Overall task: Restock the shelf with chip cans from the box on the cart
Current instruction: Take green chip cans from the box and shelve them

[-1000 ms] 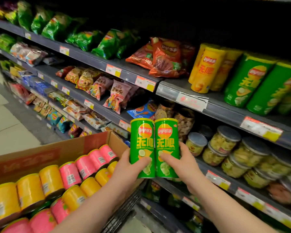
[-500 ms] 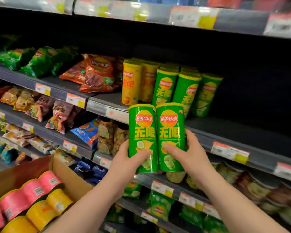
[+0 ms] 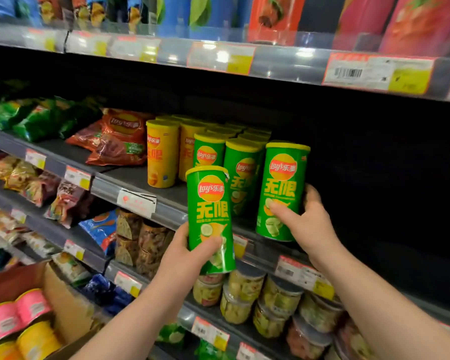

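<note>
My left hand [image 3: 190, 252] grips a green chip can [image 3: 209, 203] upright in front of the shelf edge [image 3: 166, 210]. My right hand [image 3: 305, 224] grips a second green chip can [image 3: 281, 188], held upright at the shelf's front, to the right of the row of green cans [image 3: 240, 165]. Whether its base touches the shelf I cannot tell. Yellow cans [image 3: 161, 152] stand left of the green ones. The cardboard box [image 3: 63, 302] at the lower left holds pink and yellow cans [image 3: 24, 315].
To the right of the cans the shelf is dark and bare [image 3: 374, 203]. Chip bags [image 3: 120, 136] lie to the left. Plastic jars [image 3: 247, 289] fill the shelf below. The upper shelf edge [image 3: 218, 58] with price tags hangs overhead.
Both hands rose toward the shelf. The two cans were side by side; now the right hand has carried its can forward and right to the shelf front while the left can stays back.
</note>
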`<state>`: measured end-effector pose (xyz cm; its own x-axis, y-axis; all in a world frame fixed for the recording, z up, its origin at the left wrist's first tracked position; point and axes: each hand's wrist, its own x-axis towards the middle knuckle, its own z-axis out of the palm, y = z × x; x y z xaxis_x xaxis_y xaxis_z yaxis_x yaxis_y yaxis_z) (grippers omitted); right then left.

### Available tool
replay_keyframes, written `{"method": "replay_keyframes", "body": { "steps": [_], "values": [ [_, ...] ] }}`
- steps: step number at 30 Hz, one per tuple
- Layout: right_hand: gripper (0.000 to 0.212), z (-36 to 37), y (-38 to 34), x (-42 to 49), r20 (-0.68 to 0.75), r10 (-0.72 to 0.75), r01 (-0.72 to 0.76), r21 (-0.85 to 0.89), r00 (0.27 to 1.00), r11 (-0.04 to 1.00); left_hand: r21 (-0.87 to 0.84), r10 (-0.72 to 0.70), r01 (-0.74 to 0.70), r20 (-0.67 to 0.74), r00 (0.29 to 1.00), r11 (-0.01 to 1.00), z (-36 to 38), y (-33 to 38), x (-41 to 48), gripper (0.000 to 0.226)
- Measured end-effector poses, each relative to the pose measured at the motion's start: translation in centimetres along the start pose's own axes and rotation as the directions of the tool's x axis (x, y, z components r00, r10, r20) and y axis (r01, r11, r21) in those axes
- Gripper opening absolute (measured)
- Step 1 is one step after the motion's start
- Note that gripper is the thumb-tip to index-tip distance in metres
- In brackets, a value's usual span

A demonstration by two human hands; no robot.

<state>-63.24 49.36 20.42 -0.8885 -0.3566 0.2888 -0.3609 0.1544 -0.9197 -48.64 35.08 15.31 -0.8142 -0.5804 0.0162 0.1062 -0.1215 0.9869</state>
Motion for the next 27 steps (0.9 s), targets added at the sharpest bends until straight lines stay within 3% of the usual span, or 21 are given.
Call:
{"method": "replay_keyframes", "body": {
  "steps": [13, 20, 23, 27],
  "values": [
    [0.087, 1.1, 2.1, 3.9, -0.009, 0.128, -0.129, -0.072, 0.992, 0.989, 0.013, 0.009, -0.01, 0.056, 0.998, 1.0, -1.0, 1.3, 3.0, 0.03],
    [0.079, 1.5, 2.1, 5.5, -0.025, 0.141, -0.143, -0.073, 0.99, 0.987, -0.001, 0.006, -0.006, 0.126, 0.992, 1.0, -1.9, 1.3, 4.7, 0.028],
    [0.073, 1.7, 2.3, 6.2, -0.021, 0.139, -0.139, -0.037, 0.99, 0.99, -0.004, -0.003, 0.003, 0.15, 0.989, 1.0, -2.1, 1.3, 5.0, 0.044],
    [0.068, 2.0, 2.3, 7.0, -0.029, 0.107, -0.108, -0.015, 0.994, 0.994, -0.021, -0.001, 0.005, 0.154, 0.988, 1.0, -2.4, 1.2, 5.3, 0.035]
  ]
}}
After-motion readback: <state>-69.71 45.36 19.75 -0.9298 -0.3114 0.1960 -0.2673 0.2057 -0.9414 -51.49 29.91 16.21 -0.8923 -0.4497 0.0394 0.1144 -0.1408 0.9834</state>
